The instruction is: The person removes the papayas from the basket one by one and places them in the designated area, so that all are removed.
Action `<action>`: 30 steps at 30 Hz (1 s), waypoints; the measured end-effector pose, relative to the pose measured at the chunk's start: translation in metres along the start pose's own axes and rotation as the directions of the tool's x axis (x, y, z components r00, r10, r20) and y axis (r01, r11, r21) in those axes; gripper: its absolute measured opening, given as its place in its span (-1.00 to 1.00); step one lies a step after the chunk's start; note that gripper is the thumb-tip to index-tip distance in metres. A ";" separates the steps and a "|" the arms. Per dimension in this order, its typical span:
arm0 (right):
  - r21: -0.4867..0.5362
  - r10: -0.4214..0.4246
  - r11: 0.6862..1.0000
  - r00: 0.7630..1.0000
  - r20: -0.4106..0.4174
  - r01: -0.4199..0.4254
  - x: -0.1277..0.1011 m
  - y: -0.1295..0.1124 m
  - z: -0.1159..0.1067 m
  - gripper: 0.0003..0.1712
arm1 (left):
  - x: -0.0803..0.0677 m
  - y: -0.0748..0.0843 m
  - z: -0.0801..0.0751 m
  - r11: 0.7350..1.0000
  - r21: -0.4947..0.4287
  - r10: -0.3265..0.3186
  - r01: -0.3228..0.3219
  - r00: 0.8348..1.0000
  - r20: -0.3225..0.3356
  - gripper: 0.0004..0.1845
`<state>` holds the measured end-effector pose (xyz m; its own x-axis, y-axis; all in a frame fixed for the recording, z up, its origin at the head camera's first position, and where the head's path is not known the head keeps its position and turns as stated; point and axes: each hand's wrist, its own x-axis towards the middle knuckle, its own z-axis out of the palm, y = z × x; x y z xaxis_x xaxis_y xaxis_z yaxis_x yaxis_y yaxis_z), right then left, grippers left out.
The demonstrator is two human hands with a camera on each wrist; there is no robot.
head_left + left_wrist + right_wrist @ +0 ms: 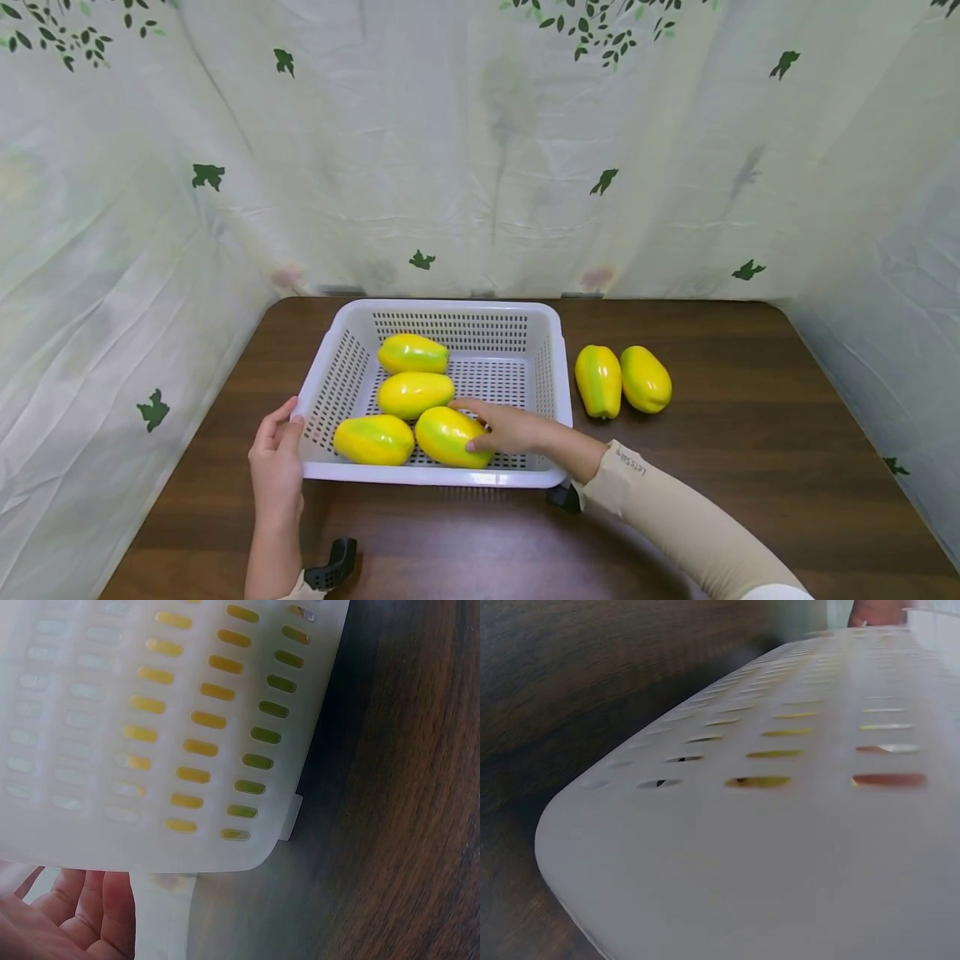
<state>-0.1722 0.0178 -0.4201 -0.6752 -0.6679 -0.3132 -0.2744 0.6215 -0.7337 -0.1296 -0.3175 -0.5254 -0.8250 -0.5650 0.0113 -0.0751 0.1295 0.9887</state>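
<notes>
A white perforated plastic basket (pixel 558 392) stands on the table with several yellow-green papayas inside. My left hand (pixel 277 467) grips its left rim near the front corner; in the left wrist view that hand's fingers (pixel 105 907) show beside the basket wall (pixel 150 847). My right hand (pixel 506 429) reaches over the basket's right side and holds the front right papaya (pixel 448 437) between thumb and fingers. Next to it lies the front left papaya (pixel 373 440). Behind them are a middle papaya (pixel 415 395) and a back papaya (pixel 412 354). The basket wall (pixel 720 855) hides my right hand's grip in the right wrist view.
Two more papayas, a left one (pixel 598 382) and a right one (pixel 646 380), lie side by side on the brown wooden table (pixel 750 433), right of the basket. A pale curtain (pixel 420 167) with leaf prints hangs behind the table and at both sides.
</notes>
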 end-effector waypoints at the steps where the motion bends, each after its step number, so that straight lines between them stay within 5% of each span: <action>1: 0.006 -0.001 1.000 1.000 -0.004 0.002 0.000 0.000 0.000 -0.32 | 0.000 0.000 0.000 1.000 0.000 0.000 0.000 1.000 0.000 -0.50; 16: 0.172 -0.095 0.978 0.986 -0.136 0.118 -0.002 0.003 -0.003 -0.29 | -0.003 0.003 0.000 1.000 0.011 0.001 -0.001 1.000 0.000 -0.51; 30: 0.238 -0.221 0.929 0.941 -0.256 0.283 -0.005 0.004 -0.008 -0.28 | -0.001 0.001 0.000 1.000 0.001 0.020 -0.020 1.000 0.010 -0.50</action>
<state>-0.1755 0.0271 -0.4164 -0.7502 -0.6609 0.0218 -0.2832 0.2914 -0.9137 -0.1285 -0.3166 -0.5240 -0.8322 -0.5537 0.0300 -0.0590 0.1422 0.9881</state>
